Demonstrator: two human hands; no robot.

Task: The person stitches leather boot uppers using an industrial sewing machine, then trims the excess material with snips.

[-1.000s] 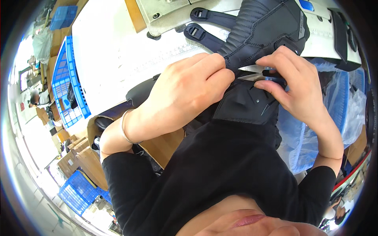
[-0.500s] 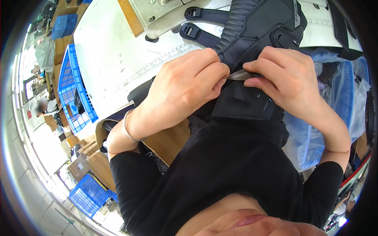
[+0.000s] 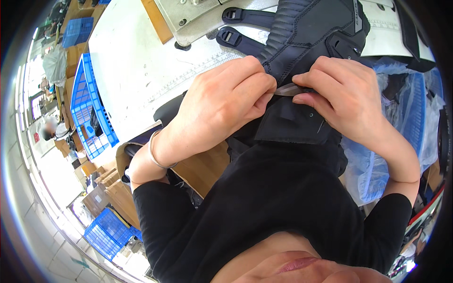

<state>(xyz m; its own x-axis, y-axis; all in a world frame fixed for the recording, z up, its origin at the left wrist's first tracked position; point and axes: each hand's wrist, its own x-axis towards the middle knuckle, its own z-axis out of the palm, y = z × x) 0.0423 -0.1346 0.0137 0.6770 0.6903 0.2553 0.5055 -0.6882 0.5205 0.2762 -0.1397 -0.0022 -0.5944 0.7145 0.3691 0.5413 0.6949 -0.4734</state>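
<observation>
A black boot (image 3: 309, 35) with stitched seams and a ribbed panel lies across the white worktop and comes down toward my body. Two black straps with buckles (image 3: 231, 37) stick out from its left side. My right hand (image 3: 347, 94) is closed around a small pair of thread snips (image 3: 289, 89), its metal blade pointing left. The fingers of my left hand (image 3: 229, 101) are pinched together at the blade's tip, against the boot; what they hold is hidden. Below both hands hangs a black flap (image 3: 292, 125) with a small eyelet and a short pale thread.
The worktop (image 3: 137, 61) has a printed ruler strip, with a machine's metal base (image 3: 188, 19) at the back. Blue crates (image 3: 87, 108) stand to the left. At the right is a blue basket (image 3: 415, 127) lined with clear plastic. A person (image 3: 54, 129) is far left.
Almost nothing differs. Both hands and the blade stay at the same spot on the boot, with only a slight shift of the whole view.
</observation>
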